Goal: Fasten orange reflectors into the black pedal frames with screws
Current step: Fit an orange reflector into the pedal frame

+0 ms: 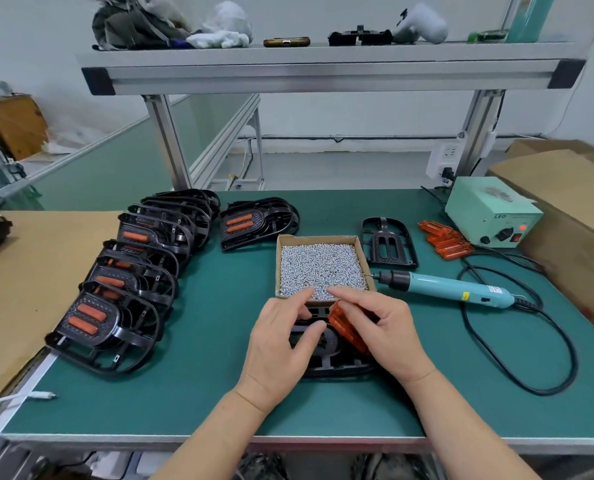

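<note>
A black pedal frame (326,362) lies on the green mat at the front centre, mostly covered by my hands. My right hand (382,330) grips orange reflectors (345,325) tilted over the frame's right side. My left hand (281,344) rests on the frame's left part, thumb and fingers curved round its rim. Just behind them stands a cardboard box of silver screws (321,268). An empty black frame (389,242) lies behind the box to the right, and loose orange reflectors (446,239) lie further right. A teal electric screwdriver (444,285) lies right of the box.
Several black frames with orange reflectors fitted (129,278) are stacked in a row on the left, one more (257,221) behind the box. A pale green power unit (493,213) and its black cable (517,344) occupy the right. Cardboard boxes (572,188) flank the table's right edge.
</note>
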{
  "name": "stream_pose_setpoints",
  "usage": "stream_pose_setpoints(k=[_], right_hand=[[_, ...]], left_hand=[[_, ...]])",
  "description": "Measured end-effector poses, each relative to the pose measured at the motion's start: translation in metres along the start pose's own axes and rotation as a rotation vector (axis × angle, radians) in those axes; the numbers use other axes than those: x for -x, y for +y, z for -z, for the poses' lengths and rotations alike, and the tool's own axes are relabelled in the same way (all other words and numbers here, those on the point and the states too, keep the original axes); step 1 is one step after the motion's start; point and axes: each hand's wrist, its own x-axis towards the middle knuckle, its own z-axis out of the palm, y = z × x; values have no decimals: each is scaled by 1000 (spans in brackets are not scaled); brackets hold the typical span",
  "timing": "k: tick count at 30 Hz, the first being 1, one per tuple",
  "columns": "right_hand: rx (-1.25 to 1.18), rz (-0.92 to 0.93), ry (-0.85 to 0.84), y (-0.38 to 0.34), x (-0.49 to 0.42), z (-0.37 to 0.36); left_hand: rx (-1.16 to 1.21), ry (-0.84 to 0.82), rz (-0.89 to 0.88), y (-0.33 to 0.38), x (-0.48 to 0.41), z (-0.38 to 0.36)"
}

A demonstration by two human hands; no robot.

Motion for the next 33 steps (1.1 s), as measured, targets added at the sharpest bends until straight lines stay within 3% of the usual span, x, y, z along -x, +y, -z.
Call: stream_pose_setpoints(k=[8,15,26,33], right_hand=[[71,-1,-102,-1,0,-2],[131,5,-102,-3,2,-1],[254,75,-117,-10,4,5],[257,44,-89,-8,4,1]], left_hand=[[153,-77,37,3,2,3],[275,-175,334,4,-1,2],[273,161,393,0,-7,5],[335,169,414,-8,-6,5]])
